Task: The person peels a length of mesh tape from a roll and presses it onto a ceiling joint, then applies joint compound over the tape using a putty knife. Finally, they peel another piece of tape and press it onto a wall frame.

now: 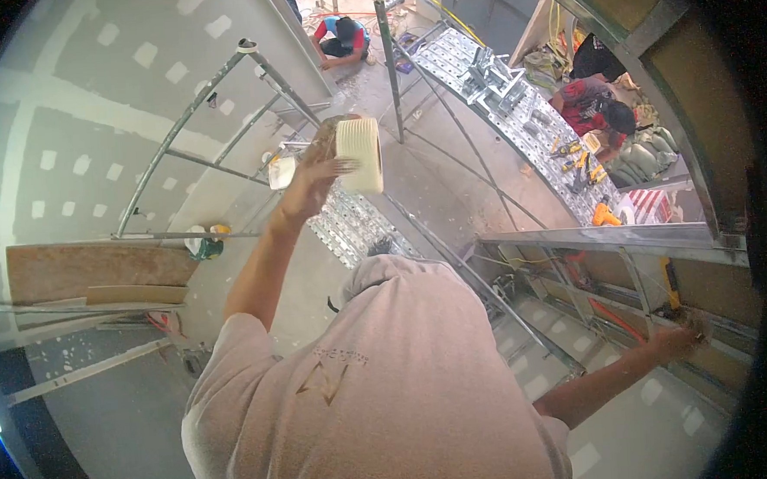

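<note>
My left hand [321, 166] is raised ahead of me, closed around a cream, ribbed, block-like object [360, 156]. Its fingers cross the near side, slightly blurred; I cannot make out the object's exact kind. Below it lies a perforated metal scaffold plank [348, 224]. My right hand [679, 342] reaches out to the far right, at the metal stud framing [633, 278]. Blur and shadow hide how its fingers lie and whether they grip anything. A yellow-and-black tool [670, 283] sits upright just above that hand.
Scaffold tubes [392, 74] rise ahead. Another perforated plank [516, 120] carries metal brackets [492, 82], yellow-handled tools [584, 173] and an orange tool [606, 216]. Two people crouch below, one person [343, 40] ahead and another person [594, 111] at right. Patched drywall [100, 124] stands at left.
</note>
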### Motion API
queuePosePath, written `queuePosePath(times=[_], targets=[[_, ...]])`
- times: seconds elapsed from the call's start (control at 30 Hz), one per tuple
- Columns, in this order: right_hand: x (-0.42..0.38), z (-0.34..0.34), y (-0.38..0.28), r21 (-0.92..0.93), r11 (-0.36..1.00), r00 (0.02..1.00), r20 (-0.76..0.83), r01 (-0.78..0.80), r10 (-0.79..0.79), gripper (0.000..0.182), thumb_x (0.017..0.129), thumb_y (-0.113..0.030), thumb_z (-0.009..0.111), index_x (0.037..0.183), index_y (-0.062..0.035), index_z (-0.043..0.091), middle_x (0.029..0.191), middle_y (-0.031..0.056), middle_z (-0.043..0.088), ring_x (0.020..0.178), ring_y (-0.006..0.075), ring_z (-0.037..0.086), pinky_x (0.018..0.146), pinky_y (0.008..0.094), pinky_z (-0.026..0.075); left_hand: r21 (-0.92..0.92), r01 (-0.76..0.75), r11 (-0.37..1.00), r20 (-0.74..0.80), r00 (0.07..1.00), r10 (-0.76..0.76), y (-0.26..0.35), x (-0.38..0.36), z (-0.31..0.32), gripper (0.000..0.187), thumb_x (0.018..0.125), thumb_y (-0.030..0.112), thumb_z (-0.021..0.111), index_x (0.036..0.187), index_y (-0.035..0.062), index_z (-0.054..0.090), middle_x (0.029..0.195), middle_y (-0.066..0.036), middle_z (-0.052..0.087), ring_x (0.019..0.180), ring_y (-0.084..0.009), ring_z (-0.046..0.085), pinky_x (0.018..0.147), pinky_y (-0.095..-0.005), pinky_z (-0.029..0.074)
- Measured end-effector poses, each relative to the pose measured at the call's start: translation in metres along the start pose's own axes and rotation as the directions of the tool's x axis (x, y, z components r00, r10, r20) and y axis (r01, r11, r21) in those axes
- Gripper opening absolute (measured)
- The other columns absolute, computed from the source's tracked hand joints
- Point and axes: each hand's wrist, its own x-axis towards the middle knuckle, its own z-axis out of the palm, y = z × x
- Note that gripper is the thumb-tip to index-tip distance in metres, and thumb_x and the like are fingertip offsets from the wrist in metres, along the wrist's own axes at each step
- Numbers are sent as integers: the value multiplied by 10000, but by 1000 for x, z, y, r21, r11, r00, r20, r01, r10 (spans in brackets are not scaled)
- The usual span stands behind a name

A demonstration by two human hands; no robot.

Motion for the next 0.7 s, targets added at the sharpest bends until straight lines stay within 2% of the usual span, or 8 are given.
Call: queuePosePath(times=[0.07,0.13,0.17,0.2,0.27,0.4,0.57,0.7], targets=[[-16,79,48,20,996,996,38,-83,82,281,905,-77,657,1182,-65,703,1319,138,669,1290,317,589,1066,426,500,78,-21,997,104,994,12,-8,-1,-34,567,950,234,620,1446,-1,477,1467,-132,521,1323,-244,552,1096,-433,479],[0,24,18,-216,972,943,296,-90,153,381,944,-61,605,1325,-55,611,1423,112,593,1362,281,519,1150,379,417,-309,161,938,80,987,-143,-48,-12,-90,584,977,315,622,1415,-51,503,1428,-165,567,1282,-262,598,1082,-434,514],[9,0,4,-435,900,815,512,-26,271,486,984,-45,552,1469,-46,519,1527,86,517,1433,245,449,1233,331,335,245,-219,945,213,962,168,-38,-11,-93,624,989,386,617,1420,-50,499,1383,-183,607,1236,-276,636,1061,-440,543],[-13,38,26,-368,926,867,433,-79,246,446,985,-97,559,1430,-70,565,1516,97,532,1422,255,468,1207,359,364,245,-223,944,210,962,173,-33,-10,-89,624,989,386,617,1420,-50,499,1383,-183,607,1236,-276,636,1061,-440,543],[-53,105,65,-204,969,947,262,-136,188,383,988,-200,571,1352,-117,658,1493,120,562,1398,273,507,1154,415,421,-413,84,907,-56,992,-117,-21,-9,-77,604,997,399,559,1383,-65,523,1335,-195,634,1192,-307,664,1047,-478,552],[-69,105,57,-430,902,911,355,-40,210,366,1003,-275,550,1293,-108,699,1479,107,577,1408,267,496,1153,415,423,-83,-190,978,17,981,192,-6,-3,-84,603,989,432,621,1345,-49,547,1334,-143,642,1189,-267,663,995,-420,584],[-110,158,90,155,859,842,344,-488,416,284,960,-168,635,1187,-28,734,1242,111,720,1183,235,667,997,339,530,-149,-138,979,-4,990,139,-18,-2,-121,689,996,524,585,1372,-50,527,1294,-124,637,1162,-225,660,994,-396,572],[-120,152,102,-51,941,874,357,-336,331,284,971,-215,636,1194,-76,743,1255,77,718,1088,241,711,910,336,570,-155,-45,987,-174,985,18,-12,3,-135,686,990,548,569,1375,-20,535,1298,-119,635,1176,-230,654,997,-423,571]])
